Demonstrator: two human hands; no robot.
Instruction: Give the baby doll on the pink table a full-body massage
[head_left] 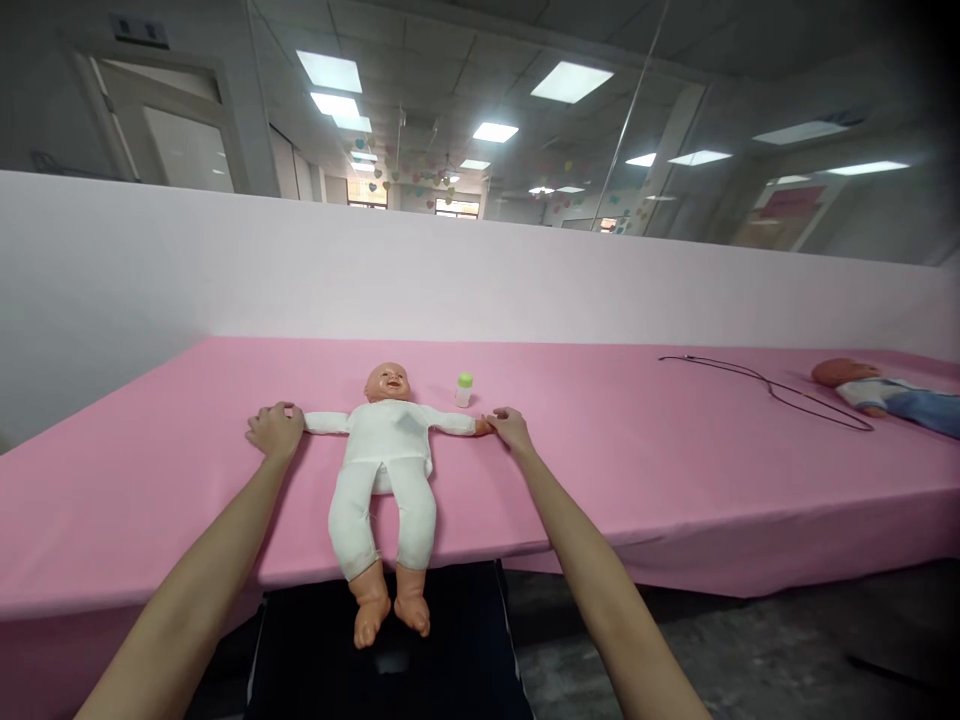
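Note:
A baby doll [390, 435] in a white cloth body lies on its back on the pink-covered table [600, 450], arms stretched out sideways, its feet past the front edge. My left hand [277, 430] is closed round the end of the doll's arm at the left and hides that doll hand. At the other arm, my right hand [510, 428] pinches the doll's small hand between thumb and fingers. A small bottle [464, 391] with a green cap stands upright beside the doll's head, touched by neither hand.
At the right end of the table lies a second doll [892, 395] in blue and white clothes. A thin black cable [772, 385] loops beside it. A low white wall [450, 280] with glass above runs behind the table.

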